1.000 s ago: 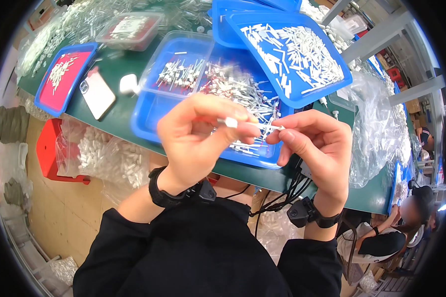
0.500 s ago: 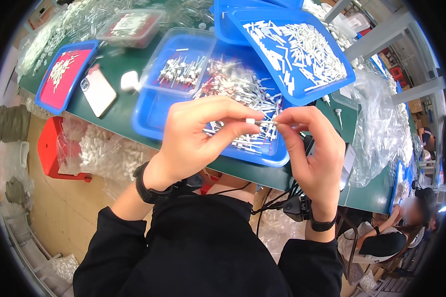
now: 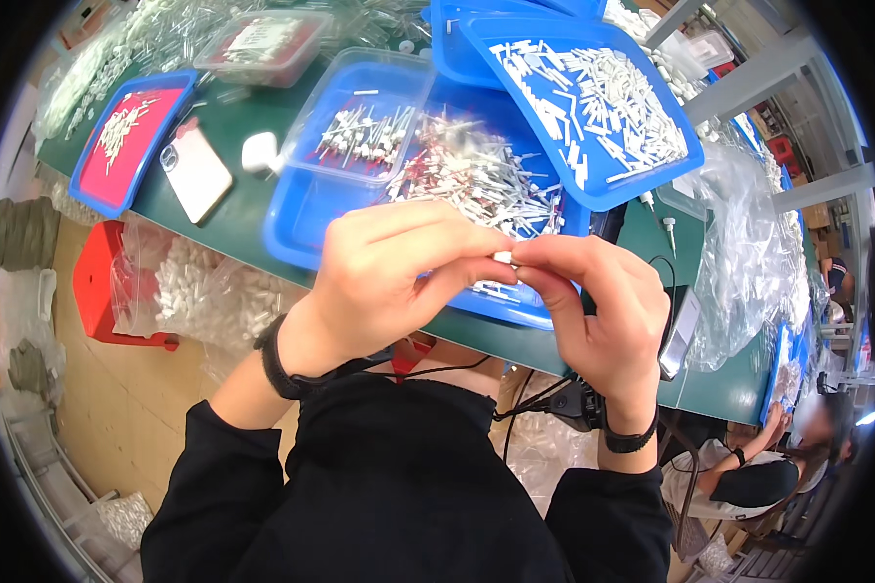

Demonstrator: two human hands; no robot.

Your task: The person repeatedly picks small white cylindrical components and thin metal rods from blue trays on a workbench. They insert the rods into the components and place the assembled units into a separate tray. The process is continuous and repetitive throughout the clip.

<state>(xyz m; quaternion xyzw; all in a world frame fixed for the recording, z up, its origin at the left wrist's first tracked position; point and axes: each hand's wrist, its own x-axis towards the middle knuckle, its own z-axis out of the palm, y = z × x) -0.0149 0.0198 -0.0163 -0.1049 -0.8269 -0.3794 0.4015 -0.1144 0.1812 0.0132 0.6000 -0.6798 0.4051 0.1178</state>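
Note:
My left hand (image 3: pixel 389 277) pinches a small white plastic part (image 3: pixel 503 257) between thumb and forefinger. From the other side, the thumb and forefinger of my right hand (image 3: pixel 608 311) close on the same part, and the fingertips of both hands nearly meet. Most of the part is hidden by the fingers. Both hands are above the near side of a blue tray (image 3: pixel 297 222), which holds a heap of thin pins with white heads (image 3: pixel 472 175). A clear plastic box (image 3: pixel 332 92) with more such pins sits in the tray's left part.
A tilted blue tray (image 3: pixel 585 199) of white tubular pieces overlaps the back right. To the left lie a phone (image 3: pixel 196 177), a white rounded case (image 3: pixel 260 152) and a red-lined tray (image 3: pixel 95 180). Plastic bags (image 3: pixel 724 282) cover the right side, where another person (image 3: pixel 749 471) sits.
My hands have come closer together, the right moving left along the part. The thin metal length that showed between them is now covered by fingers. The view has shifted slightly.

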